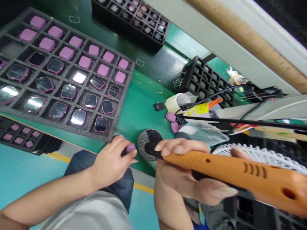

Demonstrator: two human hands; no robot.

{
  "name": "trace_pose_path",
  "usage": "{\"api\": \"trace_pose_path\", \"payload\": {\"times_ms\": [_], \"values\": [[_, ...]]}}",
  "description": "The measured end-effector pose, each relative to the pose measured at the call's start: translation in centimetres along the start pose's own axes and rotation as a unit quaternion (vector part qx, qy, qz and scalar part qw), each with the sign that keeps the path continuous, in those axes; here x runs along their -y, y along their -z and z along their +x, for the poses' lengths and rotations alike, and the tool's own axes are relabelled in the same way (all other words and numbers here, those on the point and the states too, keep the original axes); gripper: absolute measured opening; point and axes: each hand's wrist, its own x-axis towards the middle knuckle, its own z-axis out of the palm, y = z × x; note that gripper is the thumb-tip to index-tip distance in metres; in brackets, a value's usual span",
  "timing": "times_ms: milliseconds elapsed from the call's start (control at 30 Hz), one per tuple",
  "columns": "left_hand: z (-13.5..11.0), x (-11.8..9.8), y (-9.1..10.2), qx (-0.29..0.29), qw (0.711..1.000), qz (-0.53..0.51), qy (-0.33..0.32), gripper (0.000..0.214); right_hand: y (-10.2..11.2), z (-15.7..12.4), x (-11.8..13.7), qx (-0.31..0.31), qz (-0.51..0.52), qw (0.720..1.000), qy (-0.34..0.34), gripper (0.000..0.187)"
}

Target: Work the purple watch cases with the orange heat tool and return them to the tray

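My left hand (pixel 114 158) is closed around a small purple watch case (pixel 130 147), pinched between thumb and fingers at the table's front edge. My right hand (pixel 184 172) is wrapped round an orange electric screwdriver (pixel 216 169), whose body runs off to the right. The screwdriver's black front end reaches over a round dish (pixel 144 143) with a grey dotted surface; its tip is hard to make out. Left of my hands lies a grey foam tray (pixel 111 127). Purple watch cases (pixel 85 62) fill its back rows, and watches with dark screens (pixel 90 100) its front rows.
On the green table (pixel 130 108) lie loose purple cases (pixel 174 127) and a black watch piece (pixel 159 106). A pale cup (pixel 172 103), a black divided tray (pixel 192 75) and a black cable (pixel 240 120) are farther right. A white fan guard (pixel 263 155) stands behind the screwdriver.
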Motion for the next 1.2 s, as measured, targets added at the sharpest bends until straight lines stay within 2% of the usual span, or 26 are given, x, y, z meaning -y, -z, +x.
{"api": "trace_pose_path", "payload": {"times_ms": [100,167,233,333,433,600,800,1033,1100,1200], "values": [[0.1,0.0,0.4,0.023,1.000,0.012,-0.017,0.030,0.8,1.2,-0.3,-0.091,-0.033,0.994,0.050,0.051],[0.2,0.1,0.5,0.044,0.998,0.006,-0.043,0.033,0.8,2.0,-0.9,-0.125,-0.045,0.989,0.057,0.045],[0.3,0.1,0.4,0.050,0.998,0.000,-0.049,0.030,0.6,2.4,-1.6,-0.141,-0.047,0.987,0.063,0.043],[0.3,0.0,0.1,0.025,0.999,0.012,-0.018,0.019,0.2,2.5,-2.4,-0.149,-0.040,0.985,0.071,0.045],[0.3,-0.1,0.0,0.022,0.999,0.022,-0.011,0.019,0.0,2.3,-2.9,-0.152,-0.028,0.985,0.078,0.047],[0.2,0.0,0.3,0.037,0.999,-0.017,-0.030,0.024,-0.1,2.2,-3.2,-0.138,-0.004,0.988,0.074,0.047],[0.2,0.1,0.0,-0.003,0.999,-0.016,-0.033,0.017,-0.1,2.1,-3.3,-0.125,0.006,0.989,0.074,0.044],[0.2,0.1,-0.2,-0.027,0.999,0.010,-0.041,0.022,0.4,2.1,-2.5,-0.103,0.011,0.991,0.086,0.040],[0.3,0.1,-0.2,-0.022,0.999,0.009,-0.043,0.021,0.7,2.1,-1.5,-0.068,0.011,0.994,0.088,0.039],[0.4,0.0,-0.1,-0.010,0.999,0.005,-0.041,0.021,0.8,1.5,0.1,0.023,0.018,0.998,0.056,0.048]]}}
